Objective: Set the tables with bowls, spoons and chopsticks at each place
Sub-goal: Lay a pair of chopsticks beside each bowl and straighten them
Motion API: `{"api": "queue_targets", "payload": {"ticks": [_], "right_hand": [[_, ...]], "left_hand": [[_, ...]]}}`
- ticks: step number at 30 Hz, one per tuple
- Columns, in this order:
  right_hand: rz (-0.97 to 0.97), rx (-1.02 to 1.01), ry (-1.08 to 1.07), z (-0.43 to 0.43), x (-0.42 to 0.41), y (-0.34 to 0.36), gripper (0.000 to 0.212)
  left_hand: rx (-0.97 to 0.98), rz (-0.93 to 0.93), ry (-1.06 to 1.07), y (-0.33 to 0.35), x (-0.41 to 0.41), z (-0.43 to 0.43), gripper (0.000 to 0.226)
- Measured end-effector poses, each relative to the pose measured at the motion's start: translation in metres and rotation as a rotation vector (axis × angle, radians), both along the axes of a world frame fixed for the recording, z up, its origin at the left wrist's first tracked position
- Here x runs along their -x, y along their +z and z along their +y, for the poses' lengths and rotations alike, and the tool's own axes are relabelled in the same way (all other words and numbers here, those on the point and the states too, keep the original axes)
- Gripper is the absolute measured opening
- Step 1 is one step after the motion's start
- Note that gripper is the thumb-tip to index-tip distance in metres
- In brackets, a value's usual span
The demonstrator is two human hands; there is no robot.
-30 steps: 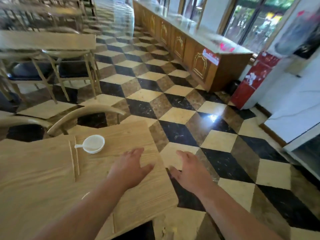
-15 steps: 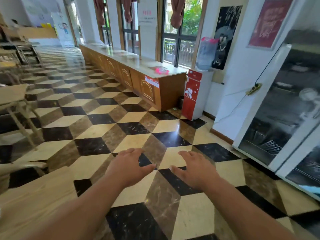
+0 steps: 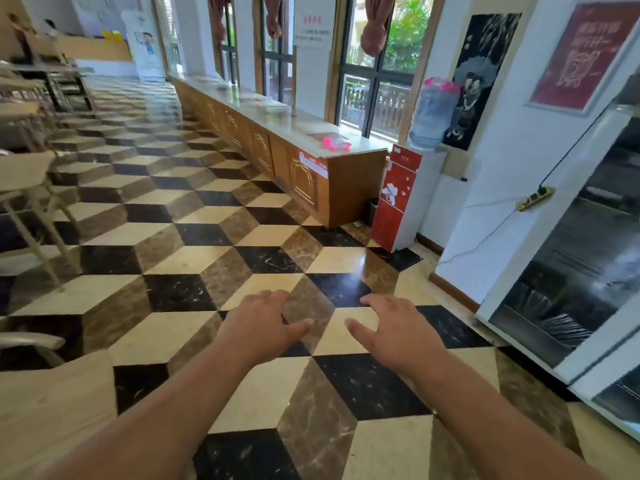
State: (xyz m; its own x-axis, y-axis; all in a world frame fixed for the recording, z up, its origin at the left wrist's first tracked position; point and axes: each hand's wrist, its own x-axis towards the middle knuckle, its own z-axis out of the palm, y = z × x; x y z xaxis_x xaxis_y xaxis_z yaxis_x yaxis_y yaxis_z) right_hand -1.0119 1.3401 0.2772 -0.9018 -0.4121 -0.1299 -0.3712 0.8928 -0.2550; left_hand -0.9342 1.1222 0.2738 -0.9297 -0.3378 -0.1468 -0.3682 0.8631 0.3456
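Observation:
My left hand (image 3: 258,323) and my right hand (image 3: 398,329) are stretched out side by side over the checkered floor, palms down, fingers apart, holding nothing. A corner of a light wooden table (image 3: 52,403) shows at the lower left, bare where I can see it. No bowl, spoon or chopsticks appear in this view.
A long wooden counter (image 3: 277,133) runs along the windows ahead. A red water dispenser (image 3: 398,199) stands at its near end. A glass-door cabinet (image 3: 571,254) lines the right wall. Tables and chairs (image 3: 24,188) stand at the left.
My view has swung up and right, away from the table with the white bowl, spoon and chopsticks, toward the counter and cabinet. Both hands stay open and empty in front of me.

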Motion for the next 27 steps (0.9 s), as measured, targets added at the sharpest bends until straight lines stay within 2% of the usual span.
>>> {"api": "queue_targets", "payload": {"ticks": [9,14,20,27], "right_hand": [[-0.008,-0.108,0.204,-0.221,0.14,-0.014,0.084],[0.025,-0.125,0.291,-0.326,0.212,-0.004,0.077],[0.04,-0.131,0.446,-0.426,0.287,-0.011,0.073],[-0.023,-0.06,0.686,-0.581,0.409,-0.048,0.077]], "left_hand": [[-0.157,0.001,0.241,-0.039,0.097,-0.205,0.084],[-0.125,-0.011,0.308,-0.026,0.139,-0.318,0.088],[-0.067,-0.023,0.367,-0.029,0.197,-0.397,0.084],[-0.07,-0.053,0.709,-0.049,0.264,-0.508,0.087]]}}
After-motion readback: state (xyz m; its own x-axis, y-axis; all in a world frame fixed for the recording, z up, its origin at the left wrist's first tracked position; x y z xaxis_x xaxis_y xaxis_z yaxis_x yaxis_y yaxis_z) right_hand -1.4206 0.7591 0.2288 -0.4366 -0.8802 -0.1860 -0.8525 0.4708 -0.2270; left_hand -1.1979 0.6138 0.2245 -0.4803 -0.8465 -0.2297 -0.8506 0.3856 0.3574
